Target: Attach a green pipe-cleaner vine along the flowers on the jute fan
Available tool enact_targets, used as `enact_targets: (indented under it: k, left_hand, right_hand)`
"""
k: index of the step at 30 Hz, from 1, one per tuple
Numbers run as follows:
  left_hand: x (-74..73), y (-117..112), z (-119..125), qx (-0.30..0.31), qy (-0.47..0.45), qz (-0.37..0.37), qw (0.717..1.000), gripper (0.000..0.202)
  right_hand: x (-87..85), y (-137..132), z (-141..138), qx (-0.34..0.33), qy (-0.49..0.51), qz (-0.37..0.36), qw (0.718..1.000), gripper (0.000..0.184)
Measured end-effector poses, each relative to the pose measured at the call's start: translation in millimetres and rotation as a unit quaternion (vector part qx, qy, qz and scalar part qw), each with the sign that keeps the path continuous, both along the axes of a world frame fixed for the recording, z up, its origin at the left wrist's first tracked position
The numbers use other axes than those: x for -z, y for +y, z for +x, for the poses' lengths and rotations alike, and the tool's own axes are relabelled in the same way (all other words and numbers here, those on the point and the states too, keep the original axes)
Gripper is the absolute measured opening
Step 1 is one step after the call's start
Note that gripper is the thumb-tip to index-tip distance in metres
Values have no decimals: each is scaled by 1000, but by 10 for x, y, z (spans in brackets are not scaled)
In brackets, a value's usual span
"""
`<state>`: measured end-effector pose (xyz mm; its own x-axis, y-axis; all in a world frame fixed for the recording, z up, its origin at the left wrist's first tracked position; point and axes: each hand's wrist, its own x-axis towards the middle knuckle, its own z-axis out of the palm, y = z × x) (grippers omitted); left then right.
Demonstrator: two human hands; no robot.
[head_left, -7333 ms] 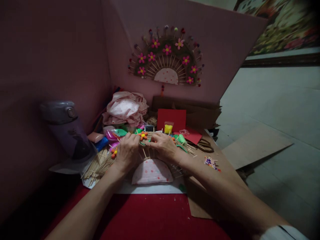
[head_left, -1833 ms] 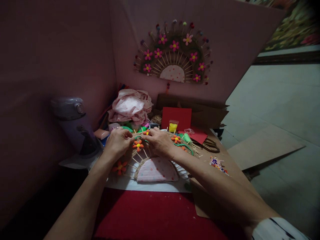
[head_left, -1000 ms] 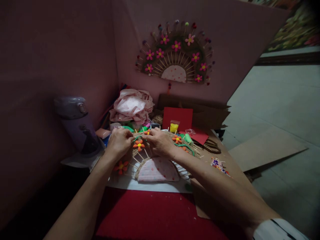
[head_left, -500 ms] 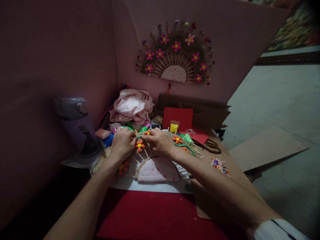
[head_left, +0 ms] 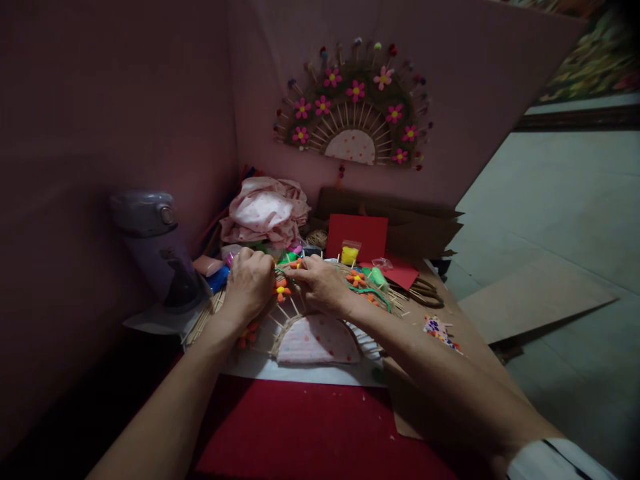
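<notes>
A half-round fan-shaped craft piece lies before me, with a dotted cloth half-circle [head_left: 317, 341] at its base and thin sticks fanning outward. Orange flowers [head_left: 281, 290] with yellow centres and a green strand [head_left: 373, 292] decorate its twine-covered outer band. My left hand [head_left: 249, 283] is closed at the upper left of the band, its fingertips hidden behind the knuckles. My right hand [head_left: 323, 283] rests over the top of the band, fingers bent and pinched near another orange flower [head_left: 296, 264]. What either hand grips is too small or hidden to make out.
A tumbler [head_left: 157, 253] stands at the left. Behind are crumpled dotted cloth [head_left: 270, 212], red card [head_left: 357, 237], a yellow packet [head_left: 350, 253] and cardboard [head_left: 420, 230]. Scissors [head_left: 427, 293] lie right. A similar finished fan [head_left: 355, 120] hangs on the wall.
My left hand has turned over slightly and curled tighter, its knuckles now higher. My right hand stays nearly in place. The whole view has shifted a little.
</notes>
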<state>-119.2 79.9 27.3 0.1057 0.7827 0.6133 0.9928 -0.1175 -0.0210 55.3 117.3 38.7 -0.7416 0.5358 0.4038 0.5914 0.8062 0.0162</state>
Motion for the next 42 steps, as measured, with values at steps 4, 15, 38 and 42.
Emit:
enact_targets:
  k: [4,15,38,42]
  left_hand:
    - [1,-5,1,14,36,17,999,13]
    - [59,83,-62,50,-20,48,997,14]
    - [88,98,-106,92,-186,-23,978,26]
    - [92,98,-98,83,-226,-17,970,29]
  right_hand:
    - [-21,-9,-2,7,9,0,1000,27]
    - [-13,-13,-13,3,3,11,1000,22]
    - [-160,11,-154,44,15,-42,998,22]
    - [-133,53,-249,57,37,-62,996,16]
